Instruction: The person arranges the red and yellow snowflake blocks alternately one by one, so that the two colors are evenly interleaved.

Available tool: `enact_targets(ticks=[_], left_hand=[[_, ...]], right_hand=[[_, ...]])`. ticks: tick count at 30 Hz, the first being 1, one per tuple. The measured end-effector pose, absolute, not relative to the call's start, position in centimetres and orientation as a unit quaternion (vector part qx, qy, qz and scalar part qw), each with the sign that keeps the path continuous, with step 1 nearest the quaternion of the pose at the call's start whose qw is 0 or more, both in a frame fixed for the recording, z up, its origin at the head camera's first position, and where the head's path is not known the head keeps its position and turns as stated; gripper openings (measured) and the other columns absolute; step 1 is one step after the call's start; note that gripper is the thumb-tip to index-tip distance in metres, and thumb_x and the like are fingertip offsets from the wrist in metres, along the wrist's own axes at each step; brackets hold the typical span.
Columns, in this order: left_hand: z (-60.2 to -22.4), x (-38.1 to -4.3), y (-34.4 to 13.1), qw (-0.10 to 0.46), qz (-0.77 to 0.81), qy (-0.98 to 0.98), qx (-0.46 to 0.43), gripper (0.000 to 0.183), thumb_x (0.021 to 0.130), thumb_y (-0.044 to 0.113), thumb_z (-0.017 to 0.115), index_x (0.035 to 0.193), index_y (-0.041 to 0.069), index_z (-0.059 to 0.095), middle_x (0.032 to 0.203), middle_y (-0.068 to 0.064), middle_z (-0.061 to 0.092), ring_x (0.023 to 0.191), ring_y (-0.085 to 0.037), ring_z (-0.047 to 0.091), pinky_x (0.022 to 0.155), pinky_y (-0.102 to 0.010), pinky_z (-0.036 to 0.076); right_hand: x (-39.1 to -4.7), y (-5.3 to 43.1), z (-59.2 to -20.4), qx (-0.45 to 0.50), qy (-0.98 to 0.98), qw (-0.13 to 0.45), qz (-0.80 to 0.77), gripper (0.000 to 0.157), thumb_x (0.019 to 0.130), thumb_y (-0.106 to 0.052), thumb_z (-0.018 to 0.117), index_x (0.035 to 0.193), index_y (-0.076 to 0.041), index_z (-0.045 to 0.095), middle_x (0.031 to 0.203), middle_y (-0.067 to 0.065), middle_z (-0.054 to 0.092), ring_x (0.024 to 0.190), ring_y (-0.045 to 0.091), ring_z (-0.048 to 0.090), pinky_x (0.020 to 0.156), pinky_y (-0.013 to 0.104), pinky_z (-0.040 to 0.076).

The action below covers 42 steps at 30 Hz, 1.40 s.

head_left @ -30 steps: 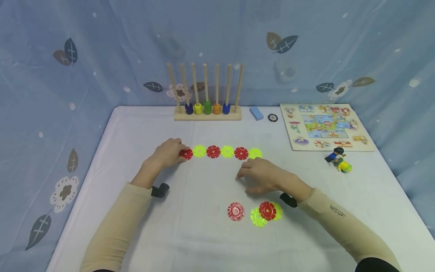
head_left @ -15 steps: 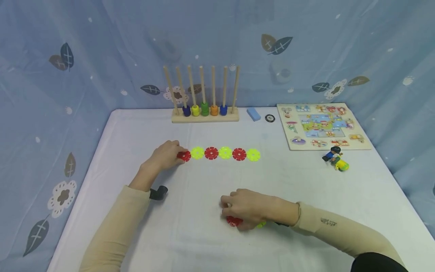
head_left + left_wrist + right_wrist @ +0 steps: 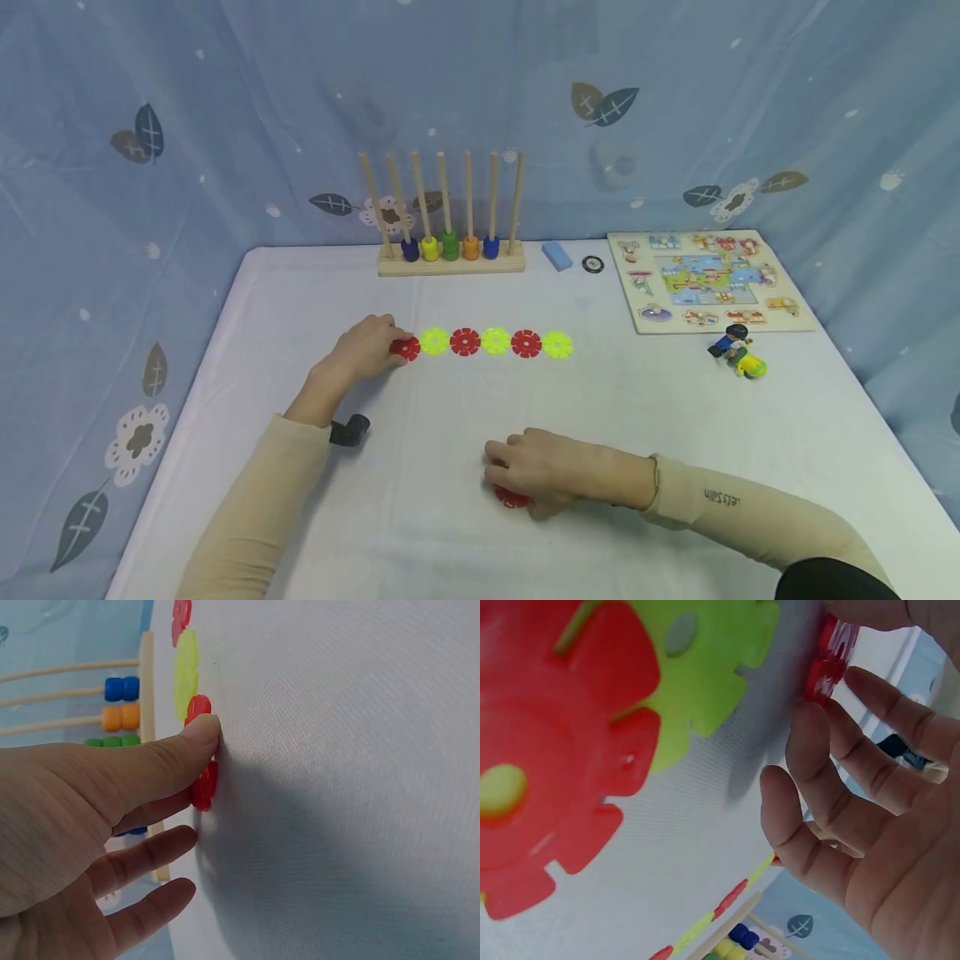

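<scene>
My left hand [image 3: 365,346] pinches a red flower-shaped disc [image 3: 408,348] between thumb and fingers; this is the left end of a row of discs. The row runs right with alternating yellow-green discs [image 3: 435,341] and red discs [image 3: 465,342], lying flat and linked or touching; I cannot tell which. Nearer the front, my right hand [image 3: 547,467] grips another red disc [image 3: 510,497] at its edge, seen between thumb and fingertips in the right wrist view. Close beside it, a red disc [image 3: 547,750] overlaps a yellow-green disc [image 3: 705,690]; in the head view the hand mostly hides these.
A wooden peg stand [image 3: 450,265] with coloured beads stands at the back. A blue block [image 3: 557,255] and a black-rimmed round piece [image 3: 592,264] lie to its right. The wooden puzzle board [image 3: 637,321] fills the back right, with two toy figures [image 3: 738,350] before it.
From the right end of the row, my right hand has come down toward the front and taken hold of the loose red disc. My left hand has kept its place on the row.
</scene>
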<state>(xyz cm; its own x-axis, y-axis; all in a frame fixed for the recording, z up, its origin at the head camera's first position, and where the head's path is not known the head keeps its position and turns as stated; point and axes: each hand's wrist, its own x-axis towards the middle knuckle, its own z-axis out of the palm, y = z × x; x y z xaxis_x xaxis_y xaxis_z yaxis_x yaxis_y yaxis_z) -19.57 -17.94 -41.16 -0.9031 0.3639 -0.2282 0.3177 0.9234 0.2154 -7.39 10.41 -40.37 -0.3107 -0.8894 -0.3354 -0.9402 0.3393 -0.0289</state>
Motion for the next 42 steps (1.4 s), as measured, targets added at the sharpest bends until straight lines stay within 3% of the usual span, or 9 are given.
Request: enact_targets(ticks=[5, 10, 16, 26, 33, 42], left_hand=[[-41.1, -19.5, -17.9, 0.135, 0.087, 0.971, 0.176, 0.046, 0.083, 0.023, 0.077, 0.126, 0.012, 0.066, 0.098, -0.009, 0.060, 0.088, -0.022, 0.051, 0.078, -0.035, 0.048], [-40.8, -19.5, -17.8, 0.134, 0.086, 0.971, 0.181, 0.046, 0.082, 0.023, 0.076, 0.125, 0.012, 0.066, 0.097, -0.009, 0.060, 0.087, -0.022, 0.051, 0.077, -0.035, 0.047], [-40.8, -19.6, -17.8, 0.131, 0.084, 0.971, 0.183, 0.045, 0.082, 0.023, 0.077, 0.125, 0.012, 0.066, 0.096, -0.009, 0.060, 0.086, -0.022, 0.051, 0.077, -0.034, 0.047], [-40.9, -19.8, -17.9, 0.129, 0.085, 0.971, 0.182, 0.046, 0.082, 0.023, 0.077, 0.126, 0.012, 0.066, 0.097, -0.009, 0.060, 0.087, -0.022, 0.050, 0.077, -0.034, 0.047], [-40.9, -19.8, -18.0, 0.128, 0.086, 0.972, 0.179, 0.046, 0.082, 0.023, 0.077, 0.126, 0.014, 0.066, 0.095, -0.008, 0.059, 0.085, -0.021, 0.049, 0.075, -0.033, 0.045], [-41.3, -19.7, -18.1, 0.132, 0.089, 0.971, 0.179, 0.046, 0.082, 0.024, 0.077, 0.126, 0.013, 0.066, 0.097, -0.008, 0.060, 0.086, -0.021, 0.050, 0.076, -0.034, 0.046]], right_hand=[[-7.5, 10.6, -40.4, -0.572, 0.804, 0.146, 0.075, 0.054, 0.070, -0.040, 0.082, 0.116, -0.031, 0.056, 0.108, -0.007, 0.053, 0.080, 0.005, 0.052, 0.074, 0.020, 0.048], [-8.1, 10.9, -40.2, -0.555, 0.817, 0.142, 0.060, 0.053, 0.069, -0.039, 0.082, 0.112, -0.026, 0.054, 0.105, -0.007, 0.053, 0.077, 0.004, 0.052, 0.072, 0.018, 0.049], [-9.2, 12.1, -39.8, -0.523, 0.841, 0.139, 0.009, 0.055, 0.072, -0.038, 0.080, 0.120, -0.025, 0.056, 0.108, -0.004, 0.054, 0.083, 0.006, 0.054, 0.076, 0.021, 0.052], [-13.3, 17.0, -38.6, -0.369, 0.914, 0.157, -0.061, 0.055, 0.069, -0.035, 0.083, 0.118, -0.022, 0.063, 0.115, -0.001, 0.057, 0.094, 0.012, 0.056, 0.078, 0.030, 0.054], [-17.0, 21.2, -39.2, -0.261, 0.952, 0.141, -0.070, 0.052, 0.069, -0.033, 0.082, 0.117, -0.018, 0.066, 0.113, 0.003, 0.058, 0.091, 0.018, 0.058, 0.078, 0.037, 0.055], [-19.6, 23.1, -40.4, -0.223, 0.962, 0.144, -0.071, 0.049, 0.071, -0.031, 0.079, 0.116, -0.016, 0.066, 0.108, 0.004, 0.057, 0.088, 0.019, 0.055, 0.073, 0.035, 0.051]])
